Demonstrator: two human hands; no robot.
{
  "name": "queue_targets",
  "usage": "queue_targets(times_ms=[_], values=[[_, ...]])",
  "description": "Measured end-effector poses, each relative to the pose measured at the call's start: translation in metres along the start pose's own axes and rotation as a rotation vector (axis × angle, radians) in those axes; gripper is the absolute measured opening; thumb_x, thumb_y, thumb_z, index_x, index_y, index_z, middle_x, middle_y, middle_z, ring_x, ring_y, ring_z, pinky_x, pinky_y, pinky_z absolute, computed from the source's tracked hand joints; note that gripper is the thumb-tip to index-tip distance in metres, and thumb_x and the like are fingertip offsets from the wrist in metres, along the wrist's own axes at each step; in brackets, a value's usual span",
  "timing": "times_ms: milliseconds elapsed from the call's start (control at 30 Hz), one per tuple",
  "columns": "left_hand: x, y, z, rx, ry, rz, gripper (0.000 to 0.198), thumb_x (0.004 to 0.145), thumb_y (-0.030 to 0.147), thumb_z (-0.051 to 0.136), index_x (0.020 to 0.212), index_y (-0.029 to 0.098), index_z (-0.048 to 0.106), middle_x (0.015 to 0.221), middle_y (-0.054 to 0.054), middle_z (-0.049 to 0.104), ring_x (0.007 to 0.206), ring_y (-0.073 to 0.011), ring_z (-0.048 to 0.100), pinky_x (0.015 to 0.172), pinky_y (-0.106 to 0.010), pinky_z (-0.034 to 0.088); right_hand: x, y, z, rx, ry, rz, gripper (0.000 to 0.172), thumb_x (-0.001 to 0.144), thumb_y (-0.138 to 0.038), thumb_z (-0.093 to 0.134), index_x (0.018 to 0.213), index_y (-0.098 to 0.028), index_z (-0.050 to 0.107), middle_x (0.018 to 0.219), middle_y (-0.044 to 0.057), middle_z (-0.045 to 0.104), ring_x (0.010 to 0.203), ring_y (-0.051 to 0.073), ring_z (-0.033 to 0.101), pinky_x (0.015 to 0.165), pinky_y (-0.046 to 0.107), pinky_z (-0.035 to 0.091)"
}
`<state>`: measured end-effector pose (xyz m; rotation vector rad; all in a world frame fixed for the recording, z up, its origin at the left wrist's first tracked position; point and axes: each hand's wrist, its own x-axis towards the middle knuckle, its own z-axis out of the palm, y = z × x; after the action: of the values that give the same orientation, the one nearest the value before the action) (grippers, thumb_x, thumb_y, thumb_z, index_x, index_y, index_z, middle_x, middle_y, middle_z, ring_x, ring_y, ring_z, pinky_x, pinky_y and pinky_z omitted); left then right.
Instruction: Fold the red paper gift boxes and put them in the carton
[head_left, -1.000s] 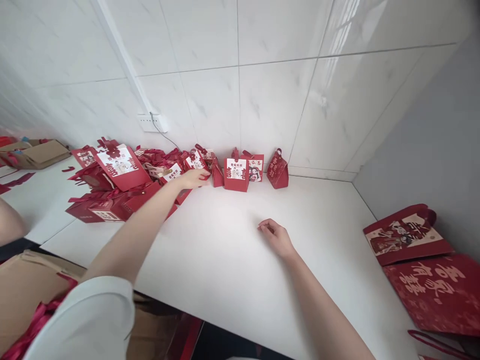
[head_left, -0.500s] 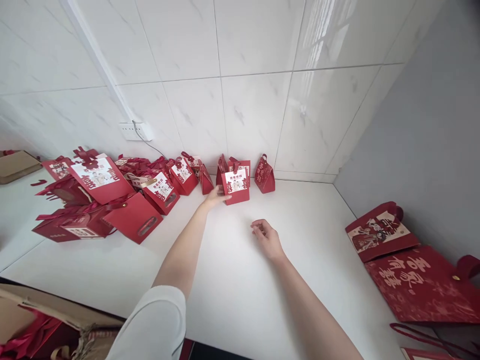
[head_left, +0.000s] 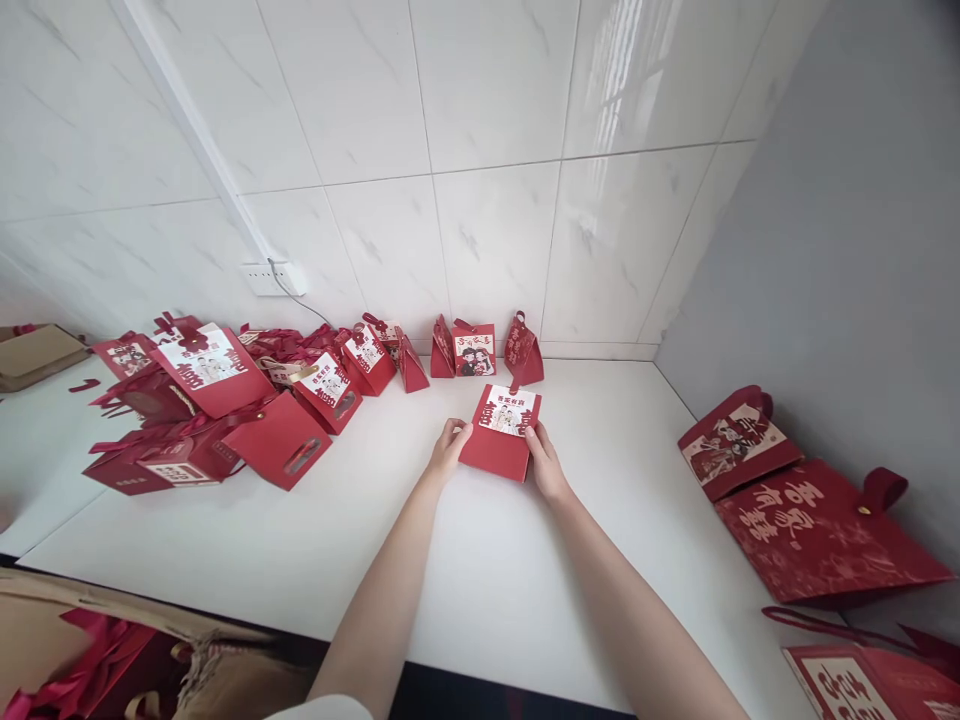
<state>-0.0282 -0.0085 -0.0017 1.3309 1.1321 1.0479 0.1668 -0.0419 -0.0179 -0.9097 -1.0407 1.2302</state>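
Between my two hands is a red gift box (head_left: 493, 455) with a white printed label and a ribbon loop on top, tilted back above or on the white table. My left hand (head_left: 448, 448) grips its left side, and my right hand (head_left: 546, 462) grips its right side with the thumb on the front. Behind it, close to the wall, a small red box with a couple printed on it (head_left: 475, 352) stands between a narrow red box (head_left: 442, 348) and a red box with gold lettering (head_left: 523, 350).
Many red gift boxes (head_left: 277, 435) are piled at the left on the white table (head_left: 360, 540). Larger red boxes (head_left: 825, 530) lean along the grey wall at the right. A cardboard carton (head_left: 45, 600) with ribbons sits at the lower left. A socket strip (head_left: 274, 279) is on the tiled wall.
The red gift box has come away from the row by the wall, toward me and to the right. My right hand has moved onto it, so both hands now hold it.
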Motion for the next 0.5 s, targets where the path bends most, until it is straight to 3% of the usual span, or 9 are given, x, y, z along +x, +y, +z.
queue_targets(times_ms=[133,233,300,367,433,500], values=[[-0.006,-0.005,0.014,0.051,0.089,0.098,0.045,0.084,0.061,0.048,0.093,0.018,0.059,0.088,-0.004,0.067,0.084,-0.0194,0.062,0.078,-0.032,0.049,-0.003,0.002,-0.001,-0.057,0.098,-0.042,0.057,0.089,-0.061,0.046,0.135,-0.029,0.039,0.146,0.005,0.040,0.130,0.023,0.043,0.106,0.041,0.038],[-0.004,-0.007,0.019,0.117,0.148,0.250,0.044,0.086,0.058,0.045,0.096,0.018,0.061,0.097,-0.007,0.065,0.094,-0.0208,0.060,0.086,-0.033,0.047,-0.008,0.005,-0.002,-0.098,0.151,-0.104,0.050,0.085,-0.063,0.053,0.118,-0.026,0.045,0.149,0.007,0.034,0.124,0.022,0.047,0.097,0.038,0.044],[-0.002,-0.009,0.021,0.135,0.149,0.344,0.043,0.089,0.055,0.043,0.102,0.019,0.062,0.106,-0.008,0.063,0.103,-0.0216,0.058,0.092,-0.032,0.045,-0.012,0.005,-0.003,-0.145,0.107,-0.095,0.046,0.082,-0.064,0.055,0.100,-0.023,0.047,0.136,0.009,0.048,0.110,0.022,0.055,0.088,0.035,0.048],[-0.001,-0.011,0.021,0.111,0.106,0.344,0.043,0.090,0.052,0.040,0.107,0.019,0.062,0.112,-0.009,0.062,0.106,-0.0221,0.057,0.093,-0.033,0.044,-0.014,0.005,-0.003,-0.188,0.073,-0.040,0.046,0.081,-0.066,0.055,0.088,-0.022,0.046,0.111,0.006,0.061,0.094,0.020,0.058,0.078,0.031,0.048],[-0.001,-0.013,0.020,0.076,0.059,0.267,0.045,0.090,0.052,0.040,0.106,0.017,0.063,0.109,-0.009,0.065,0.103,-0.0227,0.059,0.091,-0.034,0.045,-0.014,0.004,-0.004,-0.204,0.075,-0.003,0.046,0.081,-0.067,0.053,0.083,-0.022,0.043,0.094,0.002,0.061,0.083,0.018,0.056,0.070,0.028,0.045],[-0.002,-0.013,0.018,0.067,0.026,0.197,0.048,0.089,0.055,0.040,0.101,0.016,0.065,0.104,-0.009,0.068,0.098,-0.0232,0.061,0.090,-0.035,0.046,-0.014,0.003,-0.004,-0.208,0.084,-0.011,0.045,0.083,-0.067,0.050,0.081,-0.023,0.041,0.088,0.000,0.058,0.080,0.017,0.053,0.066,0.026,0.042]])
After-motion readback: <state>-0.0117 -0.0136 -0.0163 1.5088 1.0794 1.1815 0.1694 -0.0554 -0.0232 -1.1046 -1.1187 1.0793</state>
